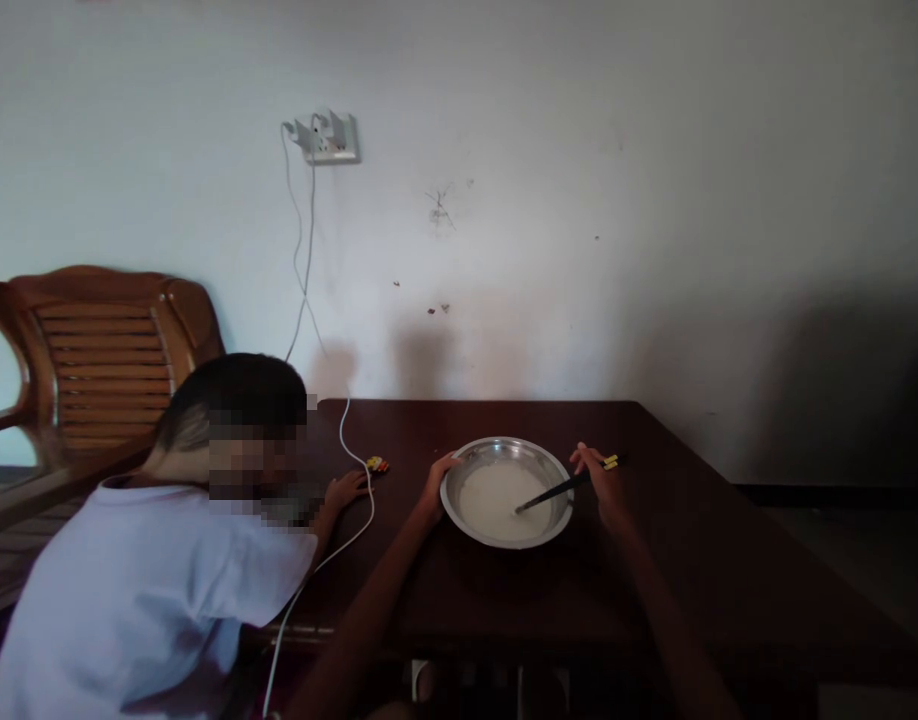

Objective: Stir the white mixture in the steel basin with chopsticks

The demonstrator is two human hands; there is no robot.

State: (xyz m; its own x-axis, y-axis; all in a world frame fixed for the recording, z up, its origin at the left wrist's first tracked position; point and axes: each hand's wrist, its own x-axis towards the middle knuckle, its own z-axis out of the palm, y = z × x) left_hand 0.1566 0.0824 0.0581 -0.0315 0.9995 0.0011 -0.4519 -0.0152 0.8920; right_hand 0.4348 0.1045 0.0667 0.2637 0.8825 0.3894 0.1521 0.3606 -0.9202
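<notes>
A shallow metal bowl (496,541) with a pale, whitish mixture (493,500) in it rests on the dark table. My left hand (436,482) is closed on the bowl's left rim. In my right hand (597,474), beyond the opposite rim, is a pair of dark chopsticks (556,490) with yellow-marked ends. They slant down to the left, their tips in the mixture. The thumb side of my left hand is partly hidden by the bowl.
At the left a person in a white shirt (151,590) leans over the table (699,570), one hand (345,490) near a small colourful item (377,465). A white cable (344,544) crosses the tabletop. A wooden chair (106,350) and a wall socket (339,140) are behind.
</notes>
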